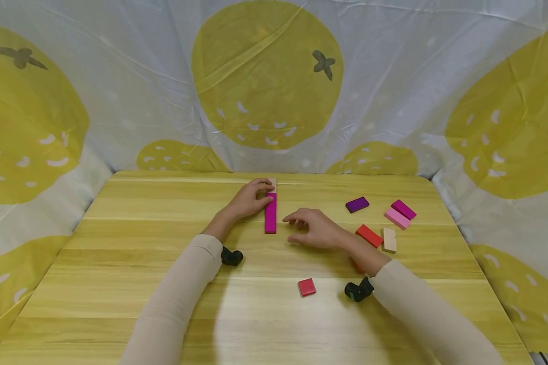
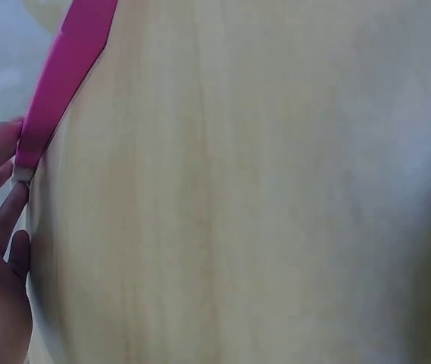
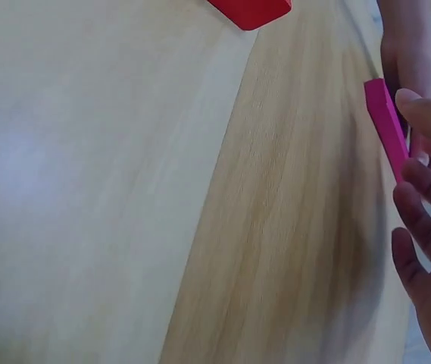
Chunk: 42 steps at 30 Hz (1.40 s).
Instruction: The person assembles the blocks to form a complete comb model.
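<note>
A narrow row lies on the table, a magenta strip [image 1: 270,218] with a beige block [image 1: 273,183] at its far end. My left hand [image 1: 252,197] reaches this far end from the left. Its bent fingers hold the beige block, which they partly cover, and the thumb touches the magenta strip. In the left wrist view, left-hand fingers [image 2: 12,208] meet the beige end of the row. To the right of the row, my right hand [image 1: 317,229] hovers with loosely bent fingers and nothing in them. Thumb and forefinger stand apart, pointing at the strip.
A red square block [image 1: 307,287] lies nearer me. On the right are a purple block [image 1: 357,205], a magenta block [image 1: 404,209] beside a pink block [image 1: 397,219], a red-orange block [image 1: 369,235] and another beige block [image 1: 389,240]. A patterned cloth [image 1: 374,101] hangs behind the table.
</note>
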Motion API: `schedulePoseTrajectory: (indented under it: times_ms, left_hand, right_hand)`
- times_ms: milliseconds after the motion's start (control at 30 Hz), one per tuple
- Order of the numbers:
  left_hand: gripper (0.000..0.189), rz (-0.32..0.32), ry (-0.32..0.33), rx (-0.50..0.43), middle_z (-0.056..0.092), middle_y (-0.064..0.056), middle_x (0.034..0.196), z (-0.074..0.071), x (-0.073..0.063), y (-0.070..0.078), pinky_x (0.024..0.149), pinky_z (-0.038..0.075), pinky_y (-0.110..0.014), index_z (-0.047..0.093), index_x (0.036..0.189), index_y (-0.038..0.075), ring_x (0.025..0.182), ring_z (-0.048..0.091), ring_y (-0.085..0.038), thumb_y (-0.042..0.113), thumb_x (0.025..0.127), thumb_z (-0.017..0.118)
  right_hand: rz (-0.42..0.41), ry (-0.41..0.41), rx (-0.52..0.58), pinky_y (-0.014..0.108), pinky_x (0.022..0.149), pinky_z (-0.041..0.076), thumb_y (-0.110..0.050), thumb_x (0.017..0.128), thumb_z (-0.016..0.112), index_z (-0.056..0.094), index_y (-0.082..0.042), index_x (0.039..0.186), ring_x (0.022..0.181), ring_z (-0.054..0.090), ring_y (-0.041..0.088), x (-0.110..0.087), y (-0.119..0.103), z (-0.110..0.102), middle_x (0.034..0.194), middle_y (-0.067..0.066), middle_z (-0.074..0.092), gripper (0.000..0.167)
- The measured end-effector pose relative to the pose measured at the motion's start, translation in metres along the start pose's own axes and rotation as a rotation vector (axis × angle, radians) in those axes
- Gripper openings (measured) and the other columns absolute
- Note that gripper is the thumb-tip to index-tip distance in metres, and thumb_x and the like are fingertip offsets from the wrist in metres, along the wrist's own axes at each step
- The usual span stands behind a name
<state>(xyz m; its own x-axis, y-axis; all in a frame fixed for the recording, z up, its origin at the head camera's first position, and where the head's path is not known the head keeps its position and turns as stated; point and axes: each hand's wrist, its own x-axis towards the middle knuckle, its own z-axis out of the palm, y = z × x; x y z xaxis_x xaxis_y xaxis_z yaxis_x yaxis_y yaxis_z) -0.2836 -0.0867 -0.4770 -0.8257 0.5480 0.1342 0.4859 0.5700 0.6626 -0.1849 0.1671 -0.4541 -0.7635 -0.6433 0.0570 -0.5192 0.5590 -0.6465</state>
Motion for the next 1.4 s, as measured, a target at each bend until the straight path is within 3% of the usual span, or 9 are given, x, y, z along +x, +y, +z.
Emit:
schedulePoseTrajectory:
  times_ms: [367,633,1133,1400]
  left_hand:
    - [0.039,-0.011,-0.014,0.012,0.052,-0.016,0.149,-0.003,-0.001,0.003,0.119,0.032,-0.043,0.066,0.135,-0.002,0.142,0.044,-0.034,0.015,0.1,0.07]
    - [0.038,-0.005,-0.007,-0.004,0.052,-0.016,0.149,-0.001,-0.001,0.0,0.119,0.032,-0.042,0.067,0.135,-0.002,0.141,0.044,-0.033,0.015,0.1,0.07]
    - [0.04,-0.032,-0.028,0.007,0.05,-0.016,0.151,-0.003,-0.002,0.003,0.12,0.031,-0.041,0.065,0.137,-0.001,0.143,0.041,-0.033,0.016,0.101,0.069]
    - [0.04,-0.042,-0.034,-0.001,0.049,-0.015,0.152,-0.003,-0.001,0.003,0.12,0.032,-0.041,0.065,0.138,-0.001,0.144,0.041,-0.033,0.016,0.102,0.069]
  right_hand:
    - [-0.004,-0.055,-0.017,0.038,0.088,0.054,-0.029,0.094,0.079,0.068,-0.008,0.134,0.1,0.061,0.017,-0.029,-0.007,-0.007,0.117,0.001,0.068,0.046]
    - [0.041,-0.089,0.003,0.037,0.094,0.054,-0.027,0.094,0.079,0.069,-0.009,0.133,0.106,0.063,0.015,-0.047,-0.013,-0.005,0.122,0.0,0.068,0.044]
    - [0.014,-0.107,0.03,0.036,0.094,0.055,-0.03,0.095,0.079,0.072,-0.01,0.128,0.106,0.065,0.01,-0.082,-0.015,0.006,0.118,-0.007,0.07,0.04]
    - [-0.014,-0.176,0.085,0.034,0.099,0.052,-0.039,0.091,0.082,0.072,-0.016,0.128,0.111,0.061,0.008,-0.092,-0.026,0.015,0.122,-0.011,0.067,0.045]
